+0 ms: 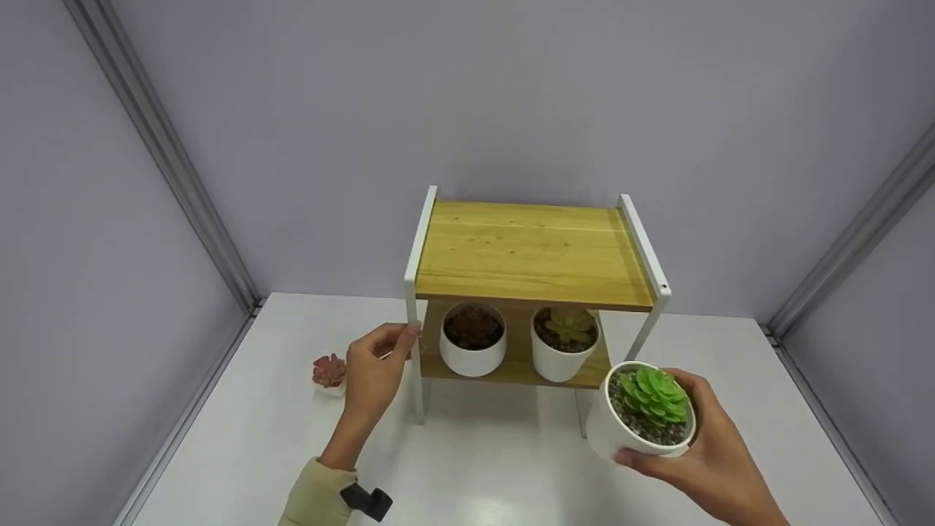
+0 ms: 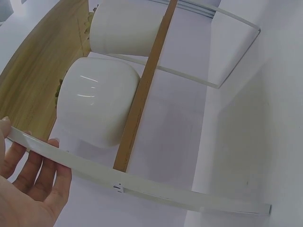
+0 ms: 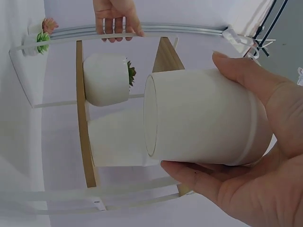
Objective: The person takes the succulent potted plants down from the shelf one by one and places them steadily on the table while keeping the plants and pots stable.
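My right hand (image 1: 719, 446) grips a white potted succulent (image 1: 654, 398) with bright green leaves, thumb and fingers around its sides. It is held at the front right of a two-tier wooden shelf rack (image 1: 533, 252) with white side frames. My left hand (image 1: 376, 372) holds the rack's left front post (image 2: 94, 165), the thumb on one side and the fingers on the other. Two white pots stand on the lower shelf. One, on the left, carries a dark reddish succulent (image 1: 473, 329); the other, to its right, a dull green succulent (image 1: 568, 325).
Left of the rack, a small red succulent (image 1: 330, 371) in a white pot stands on the white table (image 1: 482, 467). A small green succulent (image 3: 42, 41) shows beside it in the right wrist view. Grey walls with metal rails (image 1: 161, 146) surround the table.
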A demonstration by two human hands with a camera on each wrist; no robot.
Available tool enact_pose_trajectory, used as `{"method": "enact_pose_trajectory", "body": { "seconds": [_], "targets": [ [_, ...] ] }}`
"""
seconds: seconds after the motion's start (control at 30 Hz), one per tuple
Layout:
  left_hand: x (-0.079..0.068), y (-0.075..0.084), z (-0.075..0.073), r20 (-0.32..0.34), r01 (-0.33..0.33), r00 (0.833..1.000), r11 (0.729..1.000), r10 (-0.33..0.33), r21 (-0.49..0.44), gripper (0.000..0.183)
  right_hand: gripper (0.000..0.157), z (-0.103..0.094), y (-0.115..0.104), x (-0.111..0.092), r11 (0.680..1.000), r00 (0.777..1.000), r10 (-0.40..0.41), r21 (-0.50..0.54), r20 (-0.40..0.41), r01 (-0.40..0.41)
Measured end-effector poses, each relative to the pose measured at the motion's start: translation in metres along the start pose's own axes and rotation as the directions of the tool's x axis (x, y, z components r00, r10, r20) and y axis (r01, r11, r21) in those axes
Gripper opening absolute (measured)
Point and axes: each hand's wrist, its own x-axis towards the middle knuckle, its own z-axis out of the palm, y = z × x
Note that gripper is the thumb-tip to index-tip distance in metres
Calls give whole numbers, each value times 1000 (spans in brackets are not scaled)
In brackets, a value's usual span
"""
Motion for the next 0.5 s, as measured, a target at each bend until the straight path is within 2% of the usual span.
{"method": "enact_pose_trajectory", "body": {
  "seconds": [0.3, 0.5],
  "targets": [
    [1, -1, 0, 0, 2, 1000, 1000, -2, -4, 18, 104, -5, 25, -2, 999, 998, 45, 21, 35, -46],
    [9, -25, 3, -1, 7, 1000, 1000, -7, -1, 21, 103, -11, 40, -3, 1000, 1000, 2, -18, -5, -2]
  ]
}}
